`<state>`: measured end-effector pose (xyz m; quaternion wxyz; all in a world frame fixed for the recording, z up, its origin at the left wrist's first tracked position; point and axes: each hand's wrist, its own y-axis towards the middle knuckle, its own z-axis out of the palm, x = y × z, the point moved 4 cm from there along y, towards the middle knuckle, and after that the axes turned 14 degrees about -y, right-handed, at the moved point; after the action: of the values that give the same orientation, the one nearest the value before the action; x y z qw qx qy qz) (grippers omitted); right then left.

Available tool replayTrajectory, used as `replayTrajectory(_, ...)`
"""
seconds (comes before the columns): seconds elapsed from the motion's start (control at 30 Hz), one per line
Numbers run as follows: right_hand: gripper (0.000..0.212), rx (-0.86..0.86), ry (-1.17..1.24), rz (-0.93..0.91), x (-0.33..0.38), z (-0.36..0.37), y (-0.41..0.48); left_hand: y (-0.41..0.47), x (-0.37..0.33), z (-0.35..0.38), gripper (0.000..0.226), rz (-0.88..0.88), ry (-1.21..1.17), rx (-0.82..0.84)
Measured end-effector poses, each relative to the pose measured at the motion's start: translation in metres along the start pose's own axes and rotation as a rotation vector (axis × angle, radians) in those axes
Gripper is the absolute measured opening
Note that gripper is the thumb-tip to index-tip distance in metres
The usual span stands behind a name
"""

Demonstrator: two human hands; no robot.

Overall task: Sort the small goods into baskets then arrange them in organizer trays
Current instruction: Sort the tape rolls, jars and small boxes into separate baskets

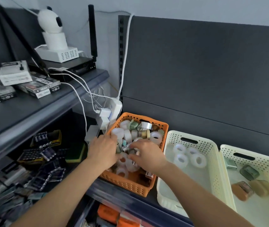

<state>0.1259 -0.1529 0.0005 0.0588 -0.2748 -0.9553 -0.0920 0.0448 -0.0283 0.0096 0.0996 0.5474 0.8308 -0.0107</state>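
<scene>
Orange plastic mesh forms the basket (130, 185) that both hands reach into, and it serves as the landmark here. It sits on a dark shelf (147, 203), its long axis running from the near edge back toward the dark back panel (212, 71), skewed a little so that its far end leans to the right. It is heaped with tape rolls (156, 136), mostly clear or white, some patterned, lying at every angle.

The left hand (103, 151) is over the basket's left rim, fingers spread and curled down among the rolls. They touch the heap, but whether they have closed on any one roll cannot be told. The right hand (147, 155) is over the middle of the basket, palm down, fingers loosely bent and partly open. Its fingertips rest on a small labelled roll (126, 147) at the centre of the heap; a firm hold is not visible.

Just right of the orange basket stands a cream basket (187, 190), parallel to it, holding four clear tape rolls (198, 158) lying flat near its far end. Further right, a second cream basket (251, 208) holds a few green and brown patterned rolls (249, 172).

Left of the orange basket, a white power strip (115, 110) with plugs and cables leans against the upright. Beyond it, lower down, packs of batteries (37, 154) lie in a jumble.
</scene>
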Motion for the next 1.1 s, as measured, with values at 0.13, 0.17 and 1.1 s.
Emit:
replayTrajectory(0.13, 0.043, 0.061, 0.027, 0.023, 0.024, 0.017, 0.023, -0.003, 0.018, 0.018, 0.062, -0.024, -0.012, 0.099)
replayTrajectory(0.17, 0.045, 0.074, 0.03, 0.03, 0.028, 0.02, 0.028, -0.003, 0.019, 0.02, 0.058, -0.016, -0.024, 0.108)
replayTrajectory(1.1, 0.04, -0.318, 0.228, 0.715, -0.097, -0.041, -0.075, 0.039, -0.128, 0.005, 0.047, 0.364, -0.625, 0.141)
